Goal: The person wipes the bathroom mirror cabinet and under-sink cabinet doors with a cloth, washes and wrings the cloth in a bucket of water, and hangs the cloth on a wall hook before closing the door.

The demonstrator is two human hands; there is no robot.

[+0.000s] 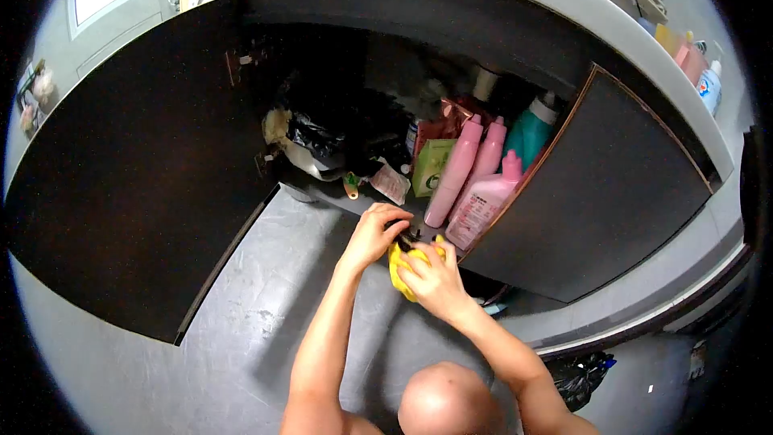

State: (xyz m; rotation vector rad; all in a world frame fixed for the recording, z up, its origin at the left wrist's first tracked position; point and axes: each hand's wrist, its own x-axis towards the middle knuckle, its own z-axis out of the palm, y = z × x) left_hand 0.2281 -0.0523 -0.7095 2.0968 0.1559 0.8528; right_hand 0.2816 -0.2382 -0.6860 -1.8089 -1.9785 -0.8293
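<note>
At the front edge of the open dark cabinet, my right hand is closed on a yellow bag. My left hand is beside it, its fingers bent around a small black item at the bag's top. The black item is mostly covered by my fingers. Just beyond my hands, pink bottles stand on the cabinet floor next to a green packet. A crumpled pale packet lies left of them, near a small orange and green item.
The left cabinet door stands wide open; the right door panel is beside the bottles. Deeper inside are a teal bottle and black plastic bags. A black bag rests on the floor at lower right. My knee is below my hands.
</note>
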